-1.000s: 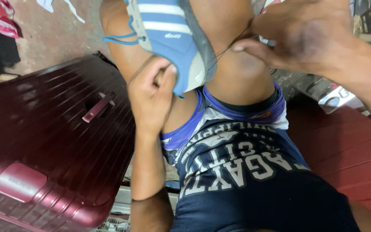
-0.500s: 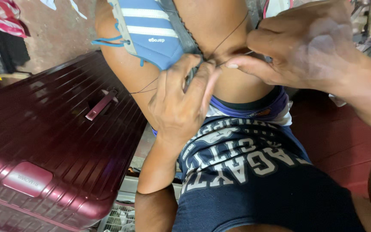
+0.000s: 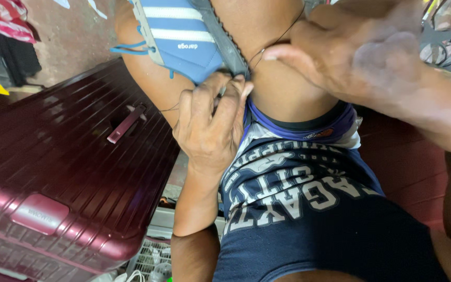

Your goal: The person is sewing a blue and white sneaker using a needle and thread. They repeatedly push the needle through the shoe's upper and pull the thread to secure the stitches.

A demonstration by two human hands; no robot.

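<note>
A dark red ribbed hard-shell suitcase [image 3: 63,177] lies flat at the left, its recessed handle [image 3: 126,124] facing up. Beyond it, at the upper left, a pink and white striped cloth [image 3: 3,18] rests above some dark fabric [image 3: 6,57] on the reddish floor [image 3: 74,36]. A white wire basket [image 3: 150,256] shows below the suitcase's near corner.
</note>
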